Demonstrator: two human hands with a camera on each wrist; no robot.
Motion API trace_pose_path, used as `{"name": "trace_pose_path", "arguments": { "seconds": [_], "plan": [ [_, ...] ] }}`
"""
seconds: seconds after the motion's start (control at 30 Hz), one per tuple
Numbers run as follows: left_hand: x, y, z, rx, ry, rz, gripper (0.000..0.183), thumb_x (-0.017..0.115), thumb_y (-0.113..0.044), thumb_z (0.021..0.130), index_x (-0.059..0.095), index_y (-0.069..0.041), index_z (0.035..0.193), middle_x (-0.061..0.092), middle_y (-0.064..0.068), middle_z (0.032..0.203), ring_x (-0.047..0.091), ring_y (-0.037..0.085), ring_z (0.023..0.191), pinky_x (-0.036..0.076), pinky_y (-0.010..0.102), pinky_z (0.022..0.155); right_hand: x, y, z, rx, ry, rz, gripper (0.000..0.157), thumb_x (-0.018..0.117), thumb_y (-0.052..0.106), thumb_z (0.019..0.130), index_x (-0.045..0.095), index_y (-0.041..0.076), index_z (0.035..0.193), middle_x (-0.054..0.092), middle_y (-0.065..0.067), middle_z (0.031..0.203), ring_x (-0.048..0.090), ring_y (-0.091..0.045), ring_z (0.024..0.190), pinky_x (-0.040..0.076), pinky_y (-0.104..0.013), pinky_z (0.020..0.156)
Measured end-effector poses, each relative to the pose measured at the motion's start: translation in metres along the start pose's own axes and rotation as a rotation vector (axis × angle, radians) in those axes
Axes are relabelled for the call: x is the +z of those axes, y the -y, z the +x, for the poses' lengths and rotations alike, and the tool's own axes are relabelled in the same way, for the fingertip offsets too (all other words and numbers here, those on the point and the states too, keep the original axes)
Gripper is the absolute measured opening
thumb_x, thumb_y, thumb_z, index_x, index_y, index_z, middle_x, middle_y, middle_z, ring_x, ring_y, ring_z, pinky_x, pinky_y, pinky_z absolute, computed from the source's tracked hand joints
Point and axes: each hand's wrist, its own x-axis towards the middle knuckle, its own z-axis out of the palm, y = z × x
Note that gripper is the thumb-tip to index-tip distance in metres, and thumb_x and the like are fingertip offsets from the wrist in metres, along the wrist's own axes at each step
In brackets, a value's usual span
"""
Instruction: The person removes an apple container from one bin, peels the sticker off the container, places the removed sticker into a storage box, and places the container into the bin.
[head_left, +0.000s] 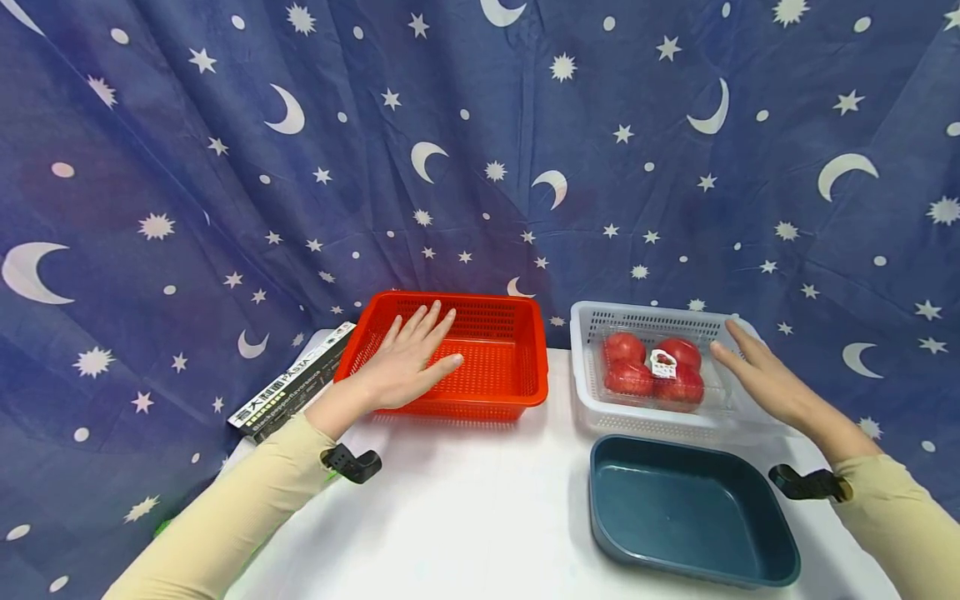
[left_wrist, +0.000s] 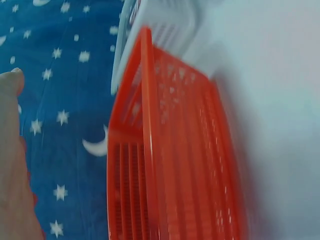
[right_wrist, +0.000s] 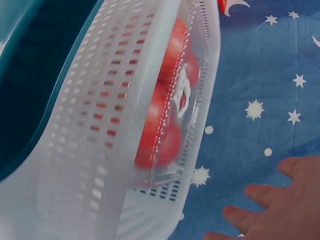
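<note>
My left hand [head_left: 405,362] hovers over the left side of a red plastic basket [head_left: 531,358], fingers spread and holding nothing. The basket's slotted inside shows no contents. On the right, my right hand [head_left: 765,375] is held above the right end of a white plastic basket [head_left: 592,408], its fingers extended and apart. Inside that basket lies a clear plastic pack of red tomato-like fruit [head_left: 628,377] with a white label [head_left: 663,363]. In the right wrist view the right-hand fingers [right_wrist: 265,195] stand apart from the white basket's rim.
A dark teal tub [head_left: 690,508] sits in front of the white basket. Left of the red basket leans a black-and-white pasta box [head_left: 292,383]. All stand on a white table [head_left: 450,508], backed by a blue curtain [head_left: 480,150] with moons and stars.
</note>
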Motion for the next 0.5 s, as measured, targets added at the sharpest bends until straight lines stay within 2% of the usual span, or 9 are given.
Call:
{"name": "trace_pose_path", "arguments": {
  "seconds": [0.23,0.5],
  "plan": [
    [0.011,-0.036,0.003,0.094,0.031,-0.068,0.084,0.028,-0.072,0.101,0.007,-0.023,0.166,-0.005,-0.003,0.171,-0.008,0.019,0.156,-0.003,0.049,0.124,0.002,0.004,0.002,0.013,0.028,0.155,0.080,0.029,0.053,0.108,-0.013,0.012,0.162,-0.010,-0.031,0.166,-0.002,-0.060,0.147,0.006,-0.084,0.104],
    [0.031,-0.073,0.010,0.200,0.061,-0.117,0.081,0.030,-0.070,0.102,0.004,-0.028,0.165,-0.008,-0.007,0.171,-0.008,0.015,0.156,0.001,0.044,0.125,0.006,0.008,0.007,0.013,0.011,0.306,0.080,0.030,0.051,0.109,-0.004,0.002,0.162,0.002,-0.034,0.164,0.012,-0.059,0.146,0.019,-0.075,0.110]
  ]
}}
